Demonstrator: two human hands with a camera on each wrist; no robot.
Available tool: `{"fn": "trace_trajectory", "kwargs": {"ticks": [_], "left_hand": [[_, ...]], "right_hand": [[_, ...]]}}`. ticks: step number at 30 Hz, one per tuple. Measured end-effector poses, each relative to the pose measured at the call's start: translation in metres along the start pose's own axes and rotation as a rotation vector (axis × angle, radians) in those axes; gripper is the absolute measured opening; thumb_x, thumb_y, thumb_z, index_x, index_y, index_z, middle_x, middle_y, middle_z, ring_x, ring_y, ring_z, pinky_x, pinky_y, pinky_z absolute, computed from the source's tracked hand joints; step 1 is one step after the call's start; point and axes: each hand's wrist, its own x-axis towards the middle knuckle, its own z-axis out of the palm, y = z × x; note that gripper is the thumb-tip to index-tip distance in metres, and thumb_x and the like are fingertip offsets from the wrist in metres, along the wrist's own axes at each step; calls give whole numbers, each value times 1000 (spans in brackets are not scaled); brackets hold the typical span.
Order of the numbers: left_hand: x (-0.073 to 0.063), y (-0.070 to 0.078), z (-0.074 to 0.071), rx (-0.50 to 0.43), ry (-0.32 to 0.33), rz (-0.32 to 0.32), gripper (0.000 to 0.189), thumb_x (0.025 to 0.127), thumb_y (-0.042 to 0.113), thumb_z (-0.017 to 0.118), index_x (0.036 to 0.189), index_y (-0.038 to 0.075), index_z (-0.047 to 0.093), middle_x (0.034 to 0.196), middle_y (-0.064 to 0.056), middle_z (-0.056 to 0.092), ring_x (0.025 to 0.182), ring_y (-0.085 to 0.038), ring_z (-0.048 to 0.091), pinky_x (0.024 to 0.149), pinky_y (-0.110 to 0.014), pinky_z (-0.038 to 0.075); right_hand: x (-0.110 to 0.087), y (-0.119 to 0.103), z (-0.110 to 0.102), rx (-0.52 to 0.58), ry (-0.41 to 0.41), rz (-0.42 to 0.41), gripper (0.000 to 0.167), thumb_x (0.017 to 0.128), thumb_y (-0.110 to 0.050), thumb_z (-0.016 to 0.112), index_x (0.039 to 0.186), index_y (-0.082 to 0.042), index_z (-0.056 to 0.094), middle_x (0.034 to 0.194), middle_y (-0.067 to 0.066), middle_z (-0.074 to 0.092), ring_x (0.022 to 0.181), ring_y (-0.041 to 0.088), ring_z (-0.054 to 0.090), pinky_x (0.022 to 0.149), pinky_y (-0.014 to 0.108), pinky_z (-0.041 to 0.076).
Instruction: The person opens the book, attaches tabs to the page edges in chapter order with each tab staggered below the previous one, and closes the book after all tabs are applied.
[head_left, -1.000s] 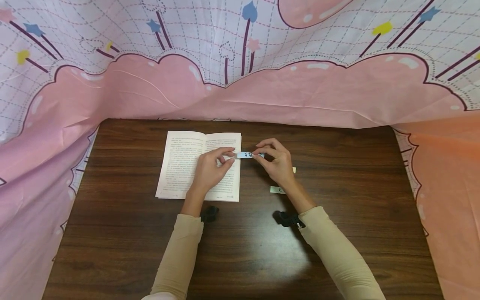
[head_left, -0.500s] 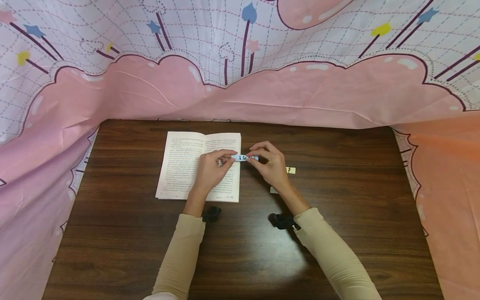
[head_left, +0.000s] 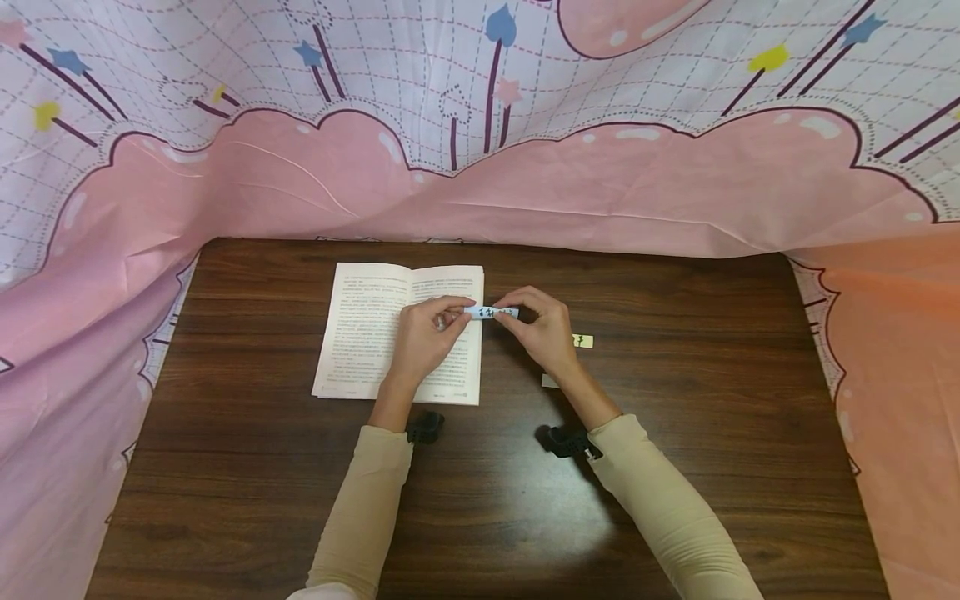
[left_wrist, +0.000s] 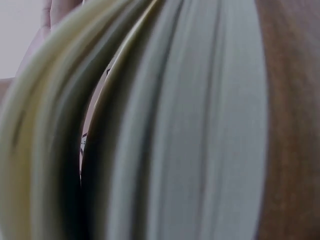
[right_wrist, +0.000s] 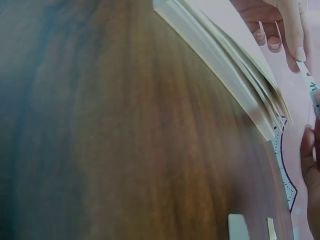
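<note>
Both hands hold one light-blue paper strip [head_left: 486, 313] with dark handwriting, stretched level between them over the right edge of an open book [head_left: 367, 333]. My left hand [head_left: 423, 337] is above the right page and pinches the strip's left end between thumb and fingers. From the other side, my right hand [head_left: 543, 325] pinches it near its right end. In the right wrist view the strip [right_wrist: 311, 82] stands above the book's page edges [right_wrist: 220, 70], clear of them. Page edges [left_wrist: 210, 125] fill most of the left wrist view, and the strip cannot be seen there.
A yellow slip [head_left: 583, 341] with a mark on it lies on the brown table [head_left: 675, 375] right of the right hand. Nearer, a pale slip [head_left: 550, 381] is partly covered by the right wrist. A pink patterned curtain [head_left: 525, 208] hangs behind and at both sides.
The right hand has moved left and slightly down toward the left hand over the second, and the strip moved left with it. In the last half second both hands have hardly moved.
</note>
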Motion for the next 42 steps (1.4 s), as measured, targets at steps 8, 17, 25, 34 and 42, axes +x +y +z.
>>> {"fn": "trace_trajectory", "kwargs": {"ticks": [8,17,25,34,42], "left_hand": [[9,-1,0,69,13,-28,16,91,14,74,106,11,77,82,2,73,61,-9,55,54,-25,43],[19,-2,1,145,28,-98,19,90,17,75,108,14,77,83,3,74,60,-11,55,53,-26,38],[19,7,-6,225,-110,-114,32,93,17,71,125,18,70,110,0,73,81,-11,67,61,-29,49],[23,15,-13,296,-239,-90,38,96,24,68,133,18,65,136,0,58,107,-18,64,83,-35,52],[30,11,-12,346,-238,-31,39,95,23,67,134,15,65,144,-1,52,117,-21,62,94,-40,49]], "right_hand": [[7,27,4,-18,15,143,9,83,-10,81,92,-9,79,90,5,75,77,15,60,69,27,48],[19,38,8,-89,52,223,8,82,-15,82,90,-13,81,84,1,73,66,14,54,55,21,41],[25,37,6,-95,44,310,9,83,-21,81,91,-16,81,82,-1,73,62,13,49,50,21,37],[34,41,5,-43,48,376,11,83,-22,82,91,-16,81,83,-1,73,65,13,49,51,22,36],[42,48,8,-41,58,413,13,83,-24,82,92,-15,81,88,-1,74,71,12,52,56,23,39]]}}
